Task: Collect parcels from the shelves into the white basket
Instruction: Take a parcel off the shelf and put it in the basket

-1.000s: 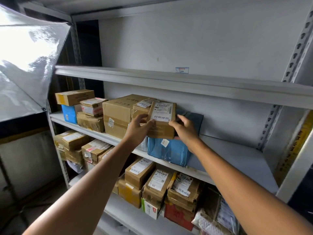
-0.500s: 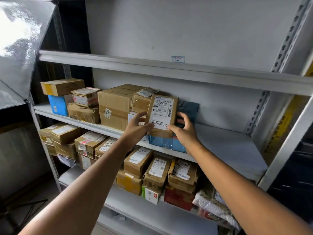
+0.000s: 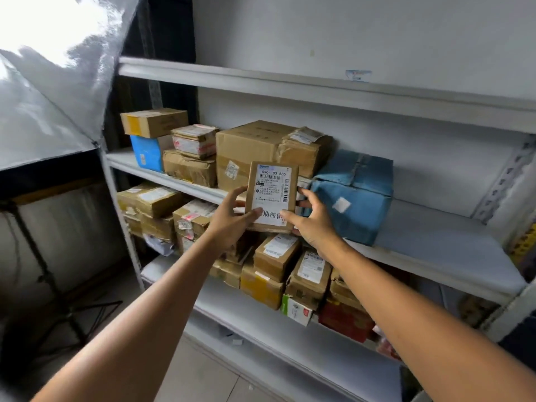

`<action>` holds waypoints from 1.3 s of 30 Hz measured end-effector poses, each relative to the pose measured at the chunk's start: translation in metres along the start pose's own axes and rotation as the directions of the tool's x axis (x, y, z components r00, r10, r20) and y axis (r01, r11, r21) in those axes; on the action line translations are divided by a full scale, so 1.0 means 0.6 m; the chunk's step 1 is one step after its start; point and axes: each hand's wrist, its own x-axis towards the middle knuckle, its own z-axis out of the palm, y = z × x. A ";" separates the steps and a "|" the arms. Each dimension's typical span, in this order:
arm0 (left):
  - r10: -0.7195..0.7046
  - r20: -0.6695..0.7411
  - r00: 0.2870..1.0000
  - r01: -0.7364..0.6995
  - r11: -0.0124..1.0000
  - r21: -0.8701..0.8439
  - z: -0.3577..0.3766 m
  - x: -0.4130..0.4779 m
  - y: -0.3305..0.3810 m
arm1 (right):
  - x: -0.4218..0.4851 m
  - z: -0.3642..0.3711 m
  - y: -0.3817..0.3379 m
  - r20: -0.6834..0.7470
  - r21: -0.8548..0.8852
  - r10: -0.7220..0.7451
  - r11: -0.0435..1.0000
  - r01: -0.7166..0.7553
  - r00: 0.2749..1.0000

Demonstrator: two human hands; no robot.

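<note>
A small brown cardboard parcel (image 3: 271, 181) with a white barcode label is held upright in front of the middle shelf (image 3: 435, 250). My left hand (image 3: 232, 221) grips its lower left edge, thumb on the label. My right hand (image 3: 311, 220) grips its lower right edge, fingers behind the box. The parcel is off the shelf and clear of the stack. The white basket is not in view.
A blue wrapped parcel (image 3: 356, 192) lies right of my hands, a large brown carton (image 3: 246, 149) and smaller boxes to the left. More parcels crowd the lower shelf (image 3: 278, 268). A silver reflector (image 3: 52, 82) and stand (image 3: 49, 274) are at left. The right part of the middle shelf is bare.
Both hands have pulled the labelled parcel off the stack towards me and tipped it upright, its label now facing me. The view has shifted down and left.
</note>
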 end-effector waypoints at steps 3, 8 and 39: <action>-0.020 -0.121 0.992 0.022 1.000 0.015 -0.066 -0.021 -0.011 | 0.018 0.080 -0.013 0.106 0.022 -0.014 1.000 0.012 0.994; -0.062 -0.323 0.944 0.080 0.996 0.042 -0.193 -0.063 -0.040 | 0.038 0.226 -0.040 0.306 0.067 -0.112 0.993 0.096 0.945; 0.030 -0.979 -0.200 0.506 0.859 -0.077 -0.189 -0.752 0.055 | -0.472 0.524 -0.184 0.875 0.484 -0.472 0.859 0.167 -0.108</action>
